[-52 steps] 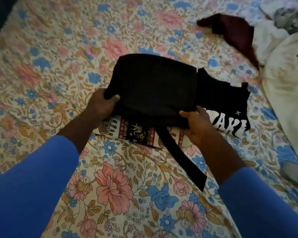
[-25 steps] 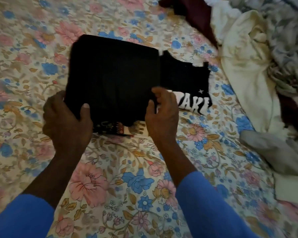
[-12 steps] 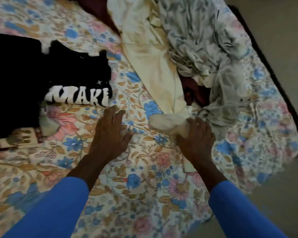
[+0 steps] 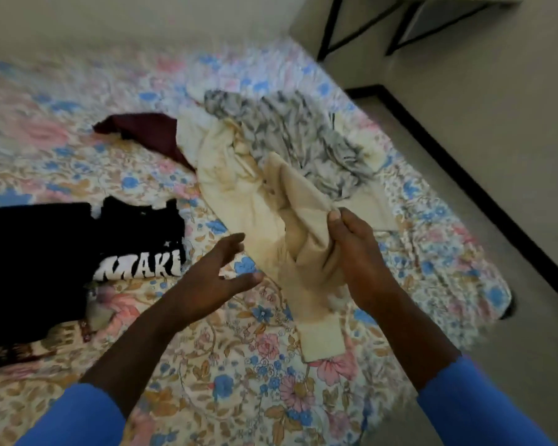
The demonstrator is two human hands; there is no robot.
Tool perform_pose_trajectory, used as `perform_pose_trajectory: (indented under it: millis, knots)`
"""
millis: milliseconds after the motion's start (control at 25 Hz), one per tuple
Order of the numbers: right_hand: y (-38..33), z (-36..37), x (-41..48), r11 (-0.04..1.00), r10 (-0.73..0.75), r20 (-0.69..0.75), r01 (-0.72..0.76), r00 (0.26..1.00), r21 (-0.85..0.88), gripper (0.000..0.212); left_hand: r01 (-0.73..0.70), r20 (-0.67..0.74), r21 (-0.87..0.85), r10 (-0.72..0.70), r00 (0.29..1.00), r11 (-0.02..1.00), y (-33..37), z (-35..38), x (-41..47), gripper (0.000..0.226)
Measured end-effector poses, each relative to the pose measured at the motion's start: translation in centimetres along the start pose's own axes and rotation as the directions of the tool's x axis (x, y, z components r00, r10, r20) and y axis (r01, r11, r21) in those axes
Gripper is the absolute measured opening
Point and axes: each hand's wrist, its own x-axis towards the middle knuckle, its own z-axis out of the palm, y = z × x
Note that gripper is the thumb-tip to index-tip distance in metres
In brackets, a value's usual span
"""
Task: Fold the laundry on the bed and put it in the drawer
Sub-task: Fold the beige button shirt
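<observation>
The right hand has raised the cream garment off the floral bedspread, and the left hand has lifted too. At left, the folded black T-shirt reads "MAKE" in white. The left hand hovers, fingers spread, holding nothing; the right hand pinches the garment's sleeve, cuff dangling below.

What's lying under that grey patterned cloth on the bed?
A cream garment shows beneath the grey patterned cloth on both sides. Whatever else lies under it is covered. The right hand grips a beige sleeve.
</observation>
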Motion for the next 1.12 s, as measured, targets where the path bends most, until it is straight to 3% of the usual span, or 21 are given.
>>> perform_pose_trajectory:
  millis: [120, 320, 440, 520, 600, 720, 840, 920, 1000, 1120]
  knots:
    - [-10.0, -1.3, -5.2, 0.994, -0.062, 0.068, 0.056, 0.996, 0.091, 0.032, -0.208, -0.006, -0.232, 0.213, 0.977, 0.95, 12.2, -2.0, -5.4, 0.075]
    - [-22.7, -0.9, -17.3, 0.969, -0.167, 0.086, 0.147, 0.982, 0.196, 0.021, -0.462, -0.116, -0.241, 0.447, 0.887, 0.854, 26.1, -6.5, -16.1, 0.044]
    - [-26.1, 0.5, -23.5, 0.926, -0.15, 0.136, 0.09, 0.979, 0.367, 0.041, -0.527, -0.046, -0.224, 0.531, 0.846, 0.82, 29.1, -7.6, -22.2, 0.027]
    - [-27.1, 1.3, -26.8, 0.929, -0.165, 0.195, 0.086, 0.967, 0.36, 0.054, -0.525, 0.02, -0.242, 0.545, 0.838, 0.816, 29.9, -8.5, -25.6, 0.026]
    - [-27.7, 2.0, -28.7, 0.941, -0.211, 0.176, 0.151, 0.962, 0.302, 0.047, -0.539, 0.037, -0.24, 0.563, 0.826, 0.807, 30.1, -9.2, -27.5, 0.024]
    - [-28.2, 3.1, -30.8, 0.911, -0.273, 0.029, 0.249, 0.962, 0.33, 0.037, -0.599, -0.029, -0.163, 0.603, 0.797, 0.784, 29.7, -9.9, -29.6, 0.017]
    - [-28.5, 4.4, -32.1, 0.918, -0.338, -0.15, 0.361, 0.929, 0.163, 0.027, -0.599, -0.018, -0.165, 0.605, 0.796, 0.784, 29.1, -9.5, -31.5, 0.032]
    - [-28.9, 4.9, -32.6, 0.914, -0.406, -0.171, 0.4, 0.898, -0.066, 0.025, -0.617, 0.04, -0.135, 0.627, 0.778, 0.775, 28.6, -9.2, -32.1, 0.039]
    - [-29.6, 4.6, -32.9, 0.839, -0.513, -0.153, 0.456, 0.845, -0.295, 0.028, -0.63, 0.037, -0.177, 0.644, 0.764, 0.756, 28.3, -9.5, -32.3, 0.04]
    - [-30.3, 3.4, -32.9, 0.809, -0.553, -0.095, 0.506, 0.828, -0.299, 0.049, -0.687, -0.054, -0.1, 0.686, 0.726, 0.719, 28.4, -10.7, -32.8, 0.028]
